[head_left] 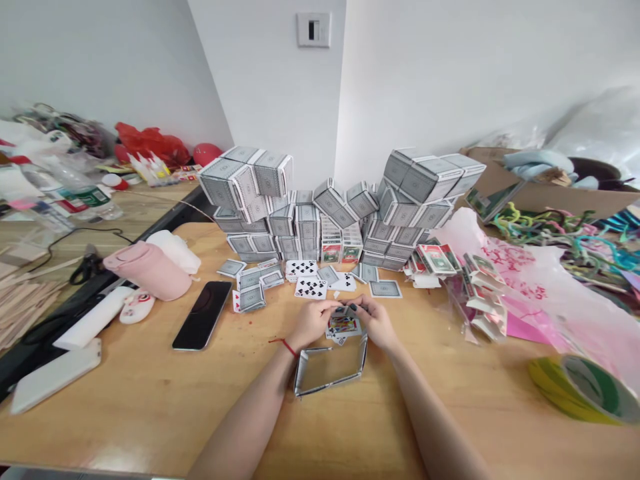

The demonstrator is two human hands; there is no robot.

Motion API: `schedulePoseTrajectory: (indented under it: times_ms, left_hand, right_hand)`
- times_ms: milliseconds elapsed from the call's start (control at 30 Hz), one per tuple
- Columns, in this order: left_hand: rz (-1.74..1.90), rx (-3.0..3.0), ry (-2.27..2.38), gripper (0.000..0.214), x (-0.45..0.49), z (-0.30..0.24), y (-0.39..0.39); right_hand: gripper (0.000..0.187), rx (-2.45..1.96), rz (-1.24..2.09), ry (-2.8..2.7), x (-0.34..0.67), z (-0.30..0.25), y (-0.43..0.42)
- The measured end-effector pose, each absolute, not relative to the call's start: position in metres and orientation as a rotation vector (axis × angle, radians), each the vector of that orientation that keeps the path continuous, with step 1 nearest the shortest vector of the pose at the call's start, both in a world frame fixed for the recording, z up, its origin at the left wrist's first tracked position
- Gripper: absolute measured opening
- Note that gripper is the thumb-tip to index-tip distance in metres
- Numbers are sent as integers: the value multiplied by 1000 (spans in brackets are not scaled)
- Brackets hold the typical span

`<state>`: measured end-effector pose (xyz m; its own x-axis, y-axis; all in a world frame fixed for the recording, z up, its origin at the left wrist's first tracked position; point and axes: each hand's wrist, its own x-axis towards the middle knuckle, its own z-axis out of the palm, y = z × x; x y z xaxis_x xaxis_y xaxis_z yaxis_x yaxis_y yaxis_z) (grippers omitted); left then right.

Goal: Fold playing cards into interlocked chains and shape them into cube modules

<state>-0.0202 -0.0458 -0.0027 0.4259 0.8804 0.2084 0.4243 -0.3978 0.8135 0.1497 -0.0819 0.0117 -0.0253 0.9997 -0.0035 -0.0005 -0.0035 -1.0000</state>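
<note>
My left hand (311, 322) and my right hand (375, 321) meet over the wooden table (150, 413), fingers pinched together on a small bunch of playing cards (343, 325) with a face card showing. Just below the hands lies an open square frame made of folded cards (330, 370). A red string circles my left wrist. Loose cards (310, 283) lie scattered just beyond my hands, some face up showing spades. Behind them rises a wall of stacked card cubes (305, 213).
A black phone (203, 314) lies at the left, beside a pink roll (150, 270) and white cases. Card packs (440, 260) and a pink plastic bag (525, 287) sit at the right, with a tape roll (583, 387) near the right edge. Clutter covers the left-hand table.
</note>
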Motion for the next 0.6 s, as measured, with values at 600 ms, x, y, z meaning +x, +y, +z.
schedulePoseTrajectory:
  times_ms: [600]
  left_hand:
    - [876,1938,1157,18,-26,-1,-39]
  right_hand:
    - [22,-1251,1218,-1281,154,8,-81]
